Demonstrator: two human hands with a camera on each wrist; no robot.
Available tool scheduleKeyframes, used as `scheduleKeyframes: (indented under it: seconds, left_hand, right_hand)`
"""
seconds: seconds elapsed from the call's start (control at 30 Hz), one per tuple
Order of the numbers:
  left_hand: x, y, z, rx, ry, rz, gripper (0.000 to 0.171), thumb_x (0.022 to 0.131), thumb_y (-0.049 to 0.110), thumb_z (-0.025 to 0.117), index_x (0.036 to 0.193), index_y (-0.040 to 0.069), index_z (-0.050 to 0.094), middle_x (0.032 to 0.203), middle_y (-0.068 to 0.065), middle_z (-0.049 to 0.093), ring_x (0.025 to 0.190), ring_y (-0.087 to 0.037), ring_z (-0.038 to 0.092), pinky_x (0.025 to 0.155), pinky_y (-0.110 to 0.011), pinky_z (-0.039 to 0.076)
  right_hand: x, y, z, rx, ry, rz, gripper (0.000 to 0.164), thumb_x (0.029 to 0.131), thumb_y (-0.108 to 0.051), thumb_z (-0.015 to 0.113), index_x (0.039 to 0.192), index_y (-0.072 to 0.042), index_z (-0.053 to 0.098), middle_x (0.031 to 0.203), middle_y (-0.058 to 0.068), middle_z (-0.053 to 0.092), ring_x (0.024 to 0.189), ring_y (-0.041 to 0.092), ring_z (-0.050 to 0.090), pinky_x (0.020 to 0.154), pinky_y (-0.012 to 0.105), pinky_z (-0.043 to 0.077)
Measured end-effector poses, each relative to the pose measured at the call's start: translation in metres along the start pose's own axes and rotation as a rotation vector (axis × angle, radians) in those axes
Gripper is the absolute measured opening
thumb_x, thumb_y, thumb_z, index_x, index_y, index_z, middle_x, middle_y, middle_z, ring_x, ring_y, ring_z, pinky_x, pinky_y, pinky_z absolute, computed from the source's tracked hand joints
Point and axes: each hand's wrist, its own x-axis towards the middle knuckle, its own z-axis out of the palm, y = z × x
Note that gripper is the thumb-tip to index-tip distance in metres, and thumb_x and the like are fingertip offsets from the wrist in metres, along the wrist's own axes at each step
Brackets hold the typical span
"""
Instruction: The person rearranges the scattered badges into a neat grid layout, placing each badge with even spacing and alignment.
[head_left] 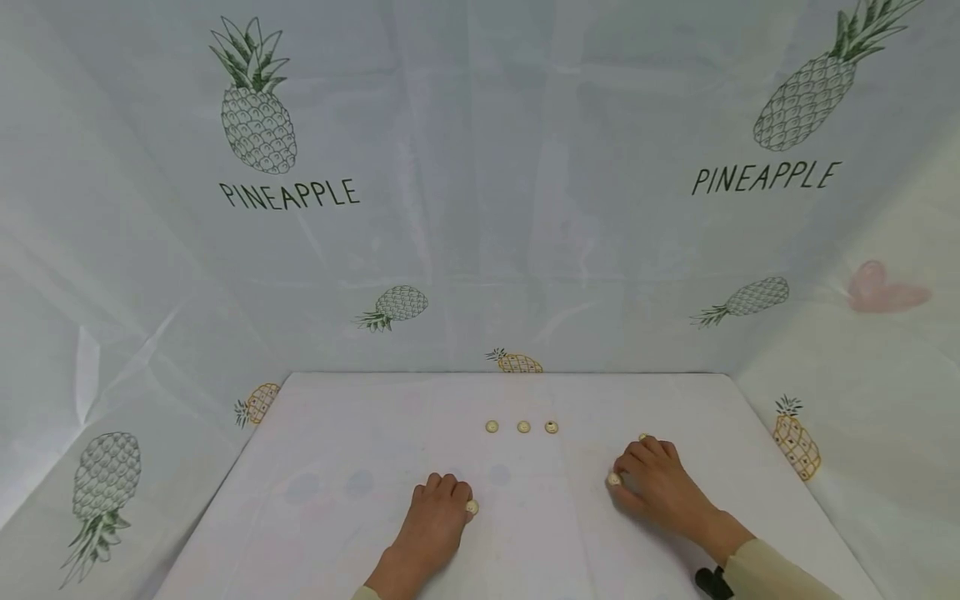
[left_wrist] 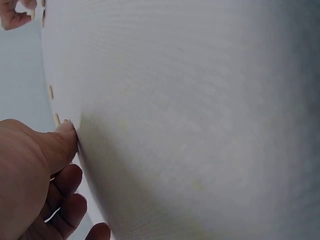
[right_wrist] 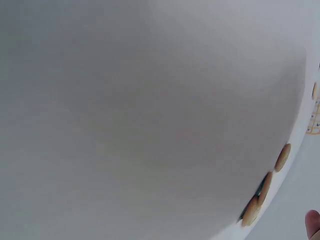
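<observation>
With its thumb and fingers, my left hand (head_left: 438,517) pinches a round, pale wooden disc (head_left: 472,507) at the table. In the left wrist view the thumb (left_wrist: 62,137) presses close to the surface, partly hiding what it holds. My right hand (head_left: 660,487) is at the right, holding another wooden disc (head_left: 614,479) between thumb and index finger. Just beyond its knuckles one more disc (head_left: 643,437) peeks out, mostly covered. Three similar discs lie in a row farther back: a left one (head_left: 492,427), a middle one (head_left: 523,427) and a right one (head_left: 551,427).
A white cloth covers the table (head_left: 360,433). Pineapple-printed sheeting (head_left: 480,208) hangs around the back and sides. A small black object (head_left: 714,582) sits by the right sleeve (head_left: 772,575).
</observation>
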Motion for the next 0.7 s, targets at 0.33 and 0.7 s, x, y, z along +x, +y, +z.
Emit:
scheduleKeyframes:
  seconds: [0.33,0.7]
  left_hand:
    - [0.000,-0.001,-0.001,-0.002,-0.007,0.008,0.023,0.093,0.030,0.080,0.100,0.016,0.064,0.094,0.002,0.059,0.085,-0.016,0.041,0.071,-0.034,0.039]
    - [0.000,-0.004,0.004,0.006,0.027,0.028,0.025,0.091,0.031,0.081,0.099,0.017,0.063,0.090,0.003,0.056,0.083,-0.015,0.041,0.069,-0.032,0.036]
  right_hand:
    - [0.034,-0.007,0.013,0.033,-0.091,0.054,0.023,0.084,-0.027,0.089,0.093,-0.020,0.069,0.096,-0.007,0.061,0.097,0.017,0.051,0.092,0.050,0.040]
    - [0.067,-0.023,0.033,0.065,-0.161,0.080,0.016,0.088,-0.027,0.086,0.095,-0.018,0.074,0.096,-0.006,0.062,0.098,0.018,0.050,0.094,0.050,0.041]
